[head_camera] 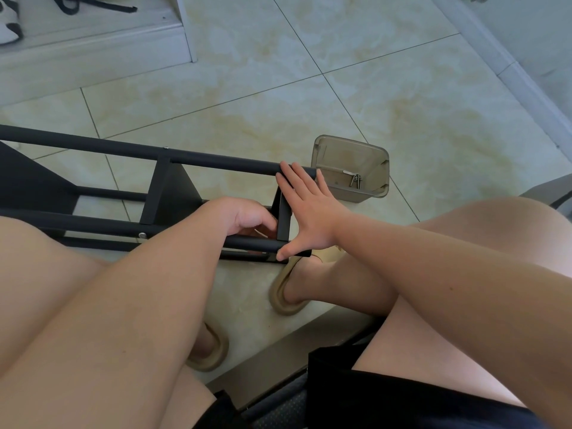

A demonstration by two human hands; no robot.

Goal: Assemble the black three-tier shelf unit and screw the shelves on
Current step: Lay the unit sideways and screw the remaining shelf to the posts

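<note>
The black shelf unit (161, 193) lies on its side on the tiled floor, its round tubes running left to right. My right hand (306, 212) is spread flat against the end shelf panel (283, 222), fingertips on the upper tube and thumb on the lower tube. My left hand (247, 219) reaches inside the frame just left of that panel, fingers curled round something small and pale that I cannot make out. A silver screw head (142, 235) shows on the lower tube.
A clear plastic tub (353, 168) holding a few screws stands on the floor right of the shelf end. My knees and sandalled feet are below the frame. A white cabinet base (185, 29) is at the far left, a wall skirting at right.
</note>
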